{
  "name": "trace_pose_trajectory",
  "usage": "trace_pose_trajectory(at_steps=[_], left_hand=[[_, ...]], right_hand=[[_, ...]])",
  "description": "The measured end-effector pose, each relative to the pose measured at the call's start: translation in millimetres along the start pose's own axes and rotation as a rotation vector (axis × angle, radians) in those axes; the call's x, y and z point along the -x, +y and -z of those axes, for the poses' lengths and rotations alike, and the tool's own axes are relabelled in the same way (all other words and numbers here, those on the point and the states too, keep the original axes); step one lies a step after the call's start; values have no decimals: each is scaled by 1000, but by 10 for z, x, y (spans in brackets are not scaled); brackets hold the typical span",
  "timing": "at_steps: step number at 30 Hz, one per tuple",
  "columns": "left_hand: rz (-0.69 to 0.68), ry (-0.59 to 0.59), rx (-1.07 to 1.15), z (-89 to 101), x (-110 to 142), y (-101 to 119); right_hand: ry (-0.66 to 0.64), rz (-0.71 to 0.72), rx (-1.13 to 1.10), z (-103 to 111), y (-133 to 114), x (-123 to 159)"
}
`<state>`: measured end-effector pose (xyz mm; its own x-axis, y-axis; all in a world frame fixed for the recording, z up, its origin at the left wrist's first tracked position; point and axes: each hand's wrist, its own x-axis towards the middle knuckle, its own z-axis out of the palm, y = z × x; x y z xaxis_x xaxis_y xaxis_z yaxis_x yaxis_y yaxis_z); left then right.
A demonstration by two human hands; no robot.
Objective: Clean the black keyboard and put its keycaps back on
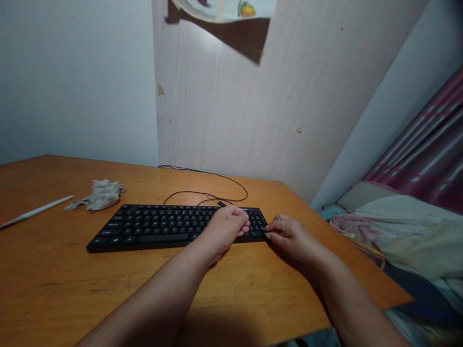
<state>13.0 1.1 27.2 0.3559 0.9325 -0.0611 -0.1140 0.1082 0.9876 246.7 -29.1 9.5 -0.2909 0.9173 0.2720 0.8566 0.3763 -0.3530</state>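
Observation:
A black keyboard [159, 224] lies flat on the wooden table, its long side towards me. Over the right part of its keys rests my left hand [227, 228], closed with the fingers curled in. Whatever those fingers may hold is hidden. My right hand [290, 236] is at the keyboard's right edge, thumb and fingertips closed on the edge beside the number keys. Behind the keyboard, a thin black cable [202, 192] loops across the table.
A crumpled grey-white cloth [104, 194] lies left of the keyboard, and a long white pointed tool [43, 208] lies farther left. The orange-brown table [231, 299] meets a wall [224, 106] at the back. Beyond its right edge is bedding [408, 241].

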Motion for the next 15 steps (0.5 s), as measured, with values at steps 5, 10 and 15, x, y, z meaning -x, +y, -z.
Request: trace_pose_trajectory(at_steps=[5,10,15], left_hand=[[13,4,-5,-6,8,15],[5,-5,6,-2,5,-2],[6,0,2,-1,13,5]], right_hand=[[6,4,10,-1,-41,-8],[-27,12,44,29,-82,-13],[-59,-44,230,73,-235,33]])
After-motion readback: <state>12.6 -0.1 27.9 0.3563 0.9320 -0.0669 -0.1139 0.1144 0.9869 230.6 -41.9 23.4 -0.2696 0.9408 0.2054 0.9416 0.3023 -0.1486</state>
